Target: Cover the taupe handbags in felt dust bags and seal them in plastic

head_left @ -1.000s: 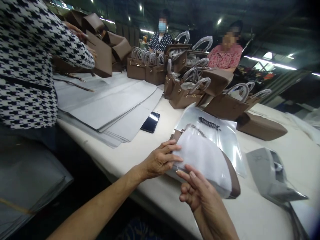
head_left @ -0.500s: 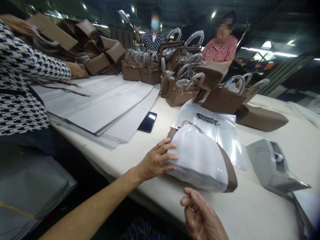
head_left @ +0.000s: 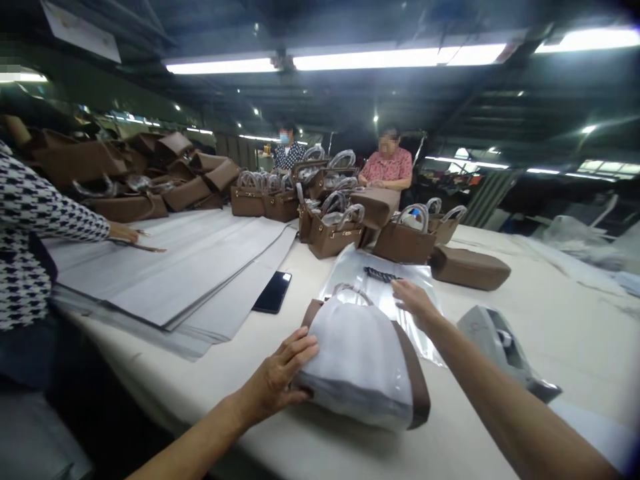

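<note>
At nine o'clock from my place, a co-worker's sleeve in a black-and-white check reached over the stack of grey paper sheets, that person's hand flat on the top sheet. Behind it, toward eleven o'clock, loose brown bags lay heaped. A dark phone lay face up just beside the paper's near corner.

Straight ahead at twelve o'clock, close to the table's near edge, lay the wrapped handbag on its side, white tissue covering most of it and a brown strip of its base showing on the right. My left hand was spread flat against its left end, fingers apart and pressing the tissue, not gripping. I judged the bag light and fairly stiff in its body, but the tissue loose and slippery, easy to tear or shift; the firm brown base edge or the end under my palm seemed the surest places to take hold, rather than the paper alone.

Just beyond the bag, at one o'clock, my right hand lay open, palm down, on the clear plastic sleeve with its dark printed mark; the film looked thin, limp and slick. At two o'clock stood a grey tape dispenser. Farther back, rows of upright brown handbags with wrapped handles stood, two people seated behind them.
</note>
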Tool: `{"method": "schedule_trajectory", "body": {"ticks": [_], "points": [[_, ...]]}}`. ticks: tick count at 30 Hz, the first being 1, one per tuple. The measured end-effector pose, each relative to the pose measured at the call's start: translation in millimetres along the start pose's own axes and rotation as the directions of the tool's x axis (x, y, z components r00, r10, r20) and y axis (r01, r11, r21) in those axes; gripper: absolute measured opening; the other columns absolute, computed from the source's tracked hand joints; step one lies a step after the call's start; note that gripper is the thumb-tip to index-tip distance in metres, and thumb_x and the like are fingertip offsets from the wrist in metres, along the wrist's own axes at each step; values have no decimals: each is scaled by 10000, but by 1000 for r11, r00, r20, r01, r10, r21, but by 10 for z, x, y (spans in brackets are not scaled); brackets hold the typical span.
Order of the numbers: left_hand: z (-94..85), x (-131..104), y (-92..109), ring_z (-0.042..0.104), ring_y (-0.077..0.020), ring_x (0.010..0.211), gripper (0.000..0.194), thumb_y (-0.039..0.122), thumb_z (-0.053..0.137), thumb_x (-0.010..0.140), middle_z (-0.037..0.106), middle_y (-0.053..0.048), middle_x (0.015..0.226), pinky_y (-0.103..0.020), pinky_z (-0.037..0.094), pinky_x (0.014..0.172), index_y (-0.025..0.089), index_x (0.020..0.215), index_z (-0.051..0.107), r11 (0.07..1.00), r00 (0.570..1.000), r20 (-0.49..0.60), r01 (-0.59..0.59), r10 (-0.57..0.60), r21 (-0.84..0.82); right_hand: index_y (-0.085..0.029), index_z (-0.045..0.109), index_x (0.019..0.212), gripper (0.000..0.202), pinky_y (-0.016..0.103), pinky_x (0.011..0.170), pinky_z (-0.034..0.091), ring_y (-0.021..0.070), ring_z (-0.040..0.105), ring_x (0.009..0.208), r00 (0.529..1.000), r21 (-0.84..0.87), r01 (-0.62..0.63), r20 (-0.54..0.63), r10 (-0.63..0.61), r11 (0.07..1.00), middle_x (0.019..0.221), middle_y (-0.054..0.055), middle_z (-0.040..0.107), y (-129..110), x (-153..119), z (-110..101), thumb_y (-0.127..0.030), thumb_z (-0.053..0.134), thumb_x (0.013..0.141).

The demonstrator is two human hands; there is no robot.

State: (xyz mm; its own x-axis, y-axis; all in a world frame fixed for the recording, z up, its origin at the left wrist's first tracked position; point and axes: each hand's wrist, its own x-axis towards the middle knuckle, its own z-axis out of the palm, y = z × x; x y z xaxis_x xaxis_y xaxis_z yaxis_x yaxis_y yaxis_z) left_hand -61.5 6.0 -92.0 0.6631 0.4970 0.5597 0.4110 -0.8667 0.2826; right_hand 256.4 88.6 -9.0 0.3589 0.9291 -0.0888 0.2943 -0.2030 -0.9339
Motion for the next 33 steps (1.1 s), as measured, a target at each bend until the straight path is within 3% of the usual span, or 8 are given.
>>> {"method": "schedule_trajectory", "body": {"ticks": [6,15,20,25,27,29,31,33], "points": [[55,-113,30,229,-286,1314,629,180,561,775,403,-135,1321,-449,390,1009,171,1339,284,991,994,-66,-80,88,111,-116,549,834,257,242,572,451,87,512,613,925,-96,-155,334,179,983,745,4,545,55,228,339,-367,498,860],[77,-776,358,311,-282,1279,520,-5,399,779,500,-101,1257,-437,454,958,139,1278,399,944,984,-90,-117,152,310,-150,483,726,315,209,519,323,91,470,557,869,144,106,468,-162,984,663,14,579,-286,-505,-104,-440,605,740],[39,-914,580,311,-274,1283,539,-6,431,782,510,-68,1260,-469,381,1016,191,1282,396,940,987,-158,45,10,339,-175,447,788,374,216,532,322,100,443,561,905,289,129,356,-232,949,609,-32,510,-216,-1038,-188,-507,605,720],[23,-656,665,252,-260,1311,502,166,414,857,314,-63,1407,-450,313,1058,243,1340,298,936,919,-201,352,-340,23,-188,482,832,344,219,537,351,109,454,581,965,371,258,-67,-252,892,637,-32,502,-245,-1479,-380,-486,616,724],[25,-457,665,296,-236,1293,456,257,387,884,303,-53,1411,-426,315,1059,265,1332,300,843,828,-185,489,-529,-222,-188,513,854,308,239,581,387,128,500,638,884,179,434,-272,-380,883,690,-14,540,-330,-1620,-480,-463,602,749],[32,-231,667,349,-223,1264,418,354,362,895,359,-54,1378,-409,333,1047,263,1303,347,668,719,-105,568,-687,-481,-185,535,900,250,257,624,413,140,528,686,696,-114,600,-413,-587,792,750,5,566,-377,-1749,-541,-381,611,765],[51,-21,677,386,-228,1237,427,428,347,890,402,-68,1346,-397,369,1014,242,1272,392,473,644,-7,555,-765,-684,-184,530,935,183,298,707,442,138,543,706,437,-335,770,-342,-832,542,774,8,573,-319,-1870,-539,-252,599,779],[89,131,691,412,-242,1215,452,473,351,877,408,-84,1340,-395,408,967,224,1248,421,331,620,50,484,-783,-810,-179,517,924,146,383,823,440,136,560,727,197,-366,902,-119,-973,227,765,6,580,-124,-1993,-478,-143,550,786]]}}
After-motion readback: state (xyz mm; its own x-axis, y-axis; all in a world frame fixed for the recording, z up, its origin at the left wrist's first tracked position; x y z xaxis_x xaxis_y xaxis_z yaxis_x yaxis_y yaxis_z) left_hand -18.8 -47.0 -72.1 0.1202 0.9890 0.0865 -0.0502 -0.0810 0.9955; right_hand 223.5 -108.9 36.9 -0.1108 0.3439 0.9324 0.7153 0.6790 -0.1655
